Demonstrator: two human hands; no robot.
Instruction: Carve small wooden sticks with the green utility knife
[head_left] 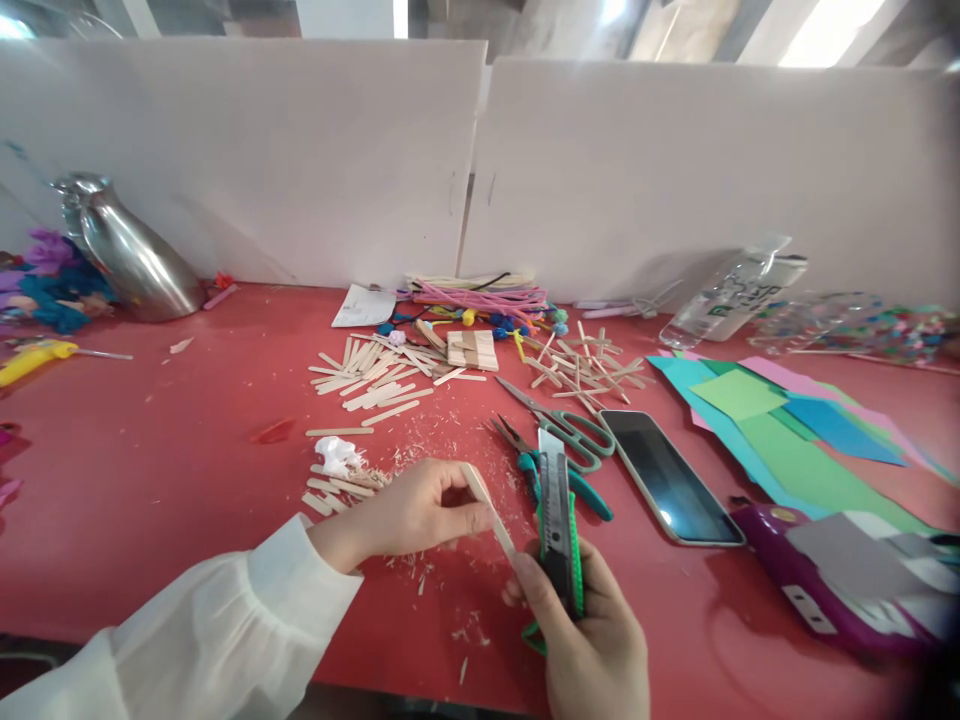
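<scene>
Left hand: from where I stand, the left hand (424,508) at the lower centre pinches a thin wooden stick (493,512) between thumb and forefinger; its other fingers are mostly out of sight.
Right hand: the right hand (589,635), cut off by the bottom edge, grasps a utility knife (556,530) and has its thumb at the stick's lower end. The knife hides part of this hand.
Stick: just right of the lower centre, slanting between both hands; its lower tip is hard to make out by the thumb.
Knife: upright in the frame, its pale metal end uppermost, covering part of the pliers (591,493) behind it.
Scissors: the grey-green scissors (581,436) lie right of centre, touching or overlapping the pliers; I can't tell which.
Loose sticks: the pile (375,385) left of centre overlaps itself too much to count; the left hand and wrist block the view of the shavings (390,462).
Sleeve: the white sleeve (225,620) runs out of the lower left corner.
Purple thing: at the lower right, the purple object (772,550) is blurred and its far end dark.
Yellow handle: the yellow-handled tool (37,360) is clipped by the left edge.
</scene>
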